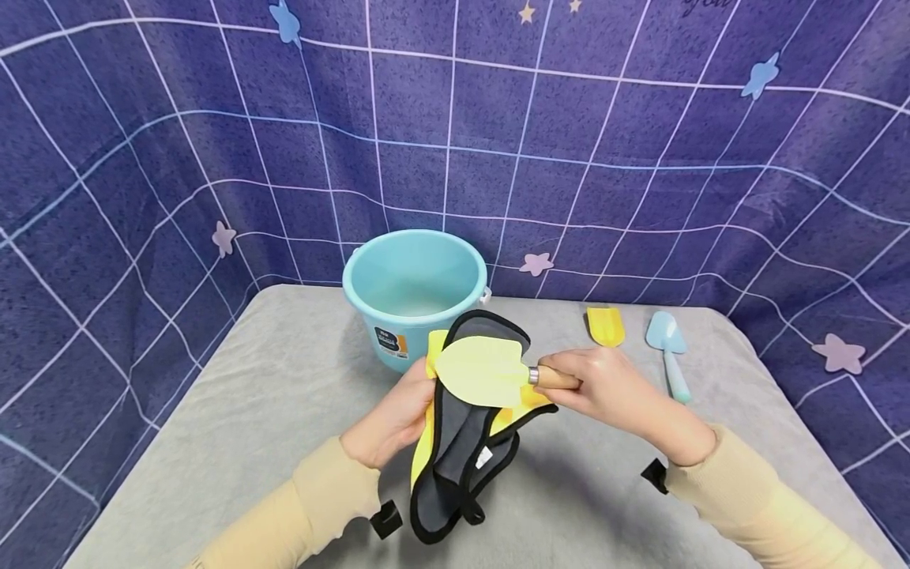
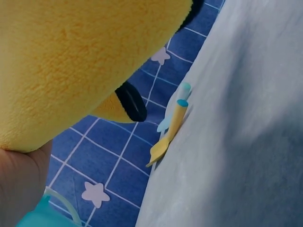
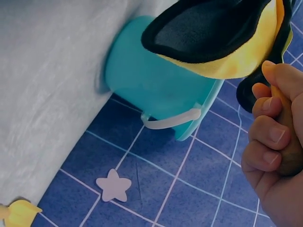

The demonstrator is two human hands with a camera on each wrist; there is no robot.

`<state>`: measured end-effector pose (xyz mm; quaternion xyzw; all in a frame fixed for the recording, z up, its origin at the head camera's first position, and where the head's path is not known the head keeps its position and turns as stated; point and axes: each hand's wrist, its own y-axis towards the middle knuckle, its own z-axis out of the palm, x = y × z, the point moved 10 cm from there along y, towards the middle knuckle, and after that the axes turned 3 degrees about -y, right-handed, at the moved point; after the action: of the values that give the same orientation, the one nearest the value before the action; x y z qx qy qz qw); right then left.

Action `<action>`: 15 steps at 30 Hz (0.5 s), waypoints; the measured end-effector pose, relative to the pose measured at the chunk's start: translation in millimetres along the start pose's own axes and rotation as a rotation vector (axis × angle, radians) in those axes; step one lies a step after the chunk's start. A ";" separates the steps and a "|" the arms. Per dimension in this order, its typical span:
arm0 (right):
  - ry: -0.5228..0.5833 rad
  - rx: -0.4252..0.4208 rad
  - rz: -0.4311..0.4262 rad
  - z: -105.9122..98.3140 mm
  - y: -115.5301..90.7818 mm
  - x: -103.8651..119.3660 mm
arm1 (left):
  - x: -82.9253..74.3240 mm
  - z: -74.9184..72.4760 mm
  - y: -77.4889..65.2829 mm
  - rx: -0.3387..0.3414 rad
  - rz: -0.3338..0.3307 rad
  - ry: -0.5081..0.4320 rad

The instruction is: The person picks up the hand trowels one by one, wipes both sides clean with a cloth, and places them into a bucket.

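My left hand [image 1: 398, 415] grips the edge of a yellow fleecy cloth piece [image 1: 451, 466] with a dark grey inner side and black trim; a loop hangs at its lower end. In the left wrist view its yellow fleece [image 2: 85, 61] fills the upper left. With curled fingers my right hand [image 1: 604, 387] holds a garden trowel by its short wooden handle [image 1: 558, 378]. The trowel's pale yellow blade [image 1: 483, 370] lies over the grey side of the cloth, tip pointing left. In the right wrist view my fingers [image 3: 277, 135] wrap round the handle.
A light blue bucket [image 1: 398, 316] stands behind the cloth, near the back edge of the grey-covered table [image 1: 284, 442]. Back right lie a yellow toy shovel [image 1: 605, 326] and a light blue toy shovel [image 1: 667, 348]. A purple gridded curtain [image 1: 554, 182] surrounds the table.
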<state>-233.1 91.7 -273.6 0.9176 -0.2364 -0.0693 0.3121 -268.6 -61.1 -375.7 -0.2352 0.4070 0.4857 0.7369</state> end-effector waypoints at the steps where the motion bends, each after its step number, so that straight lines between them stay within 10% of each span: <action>1: -0.002 0.002 0.002 -0.2 -0.3 -0.6 | -1.4 -0.2 -0.3 0.004 0.005 -0.004; 15: -0.016 0.032 0.036 -0.2 -6.9 -7.0 | -14.9 -10.1 -5.9 0.035 0.034 -0.031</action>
<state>-236.5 99.9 -277.7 0.9175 -0.2566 -0.0671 0.2965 -270.0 -78.9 -369.2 -0.2079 0.4077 0.4945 0.7389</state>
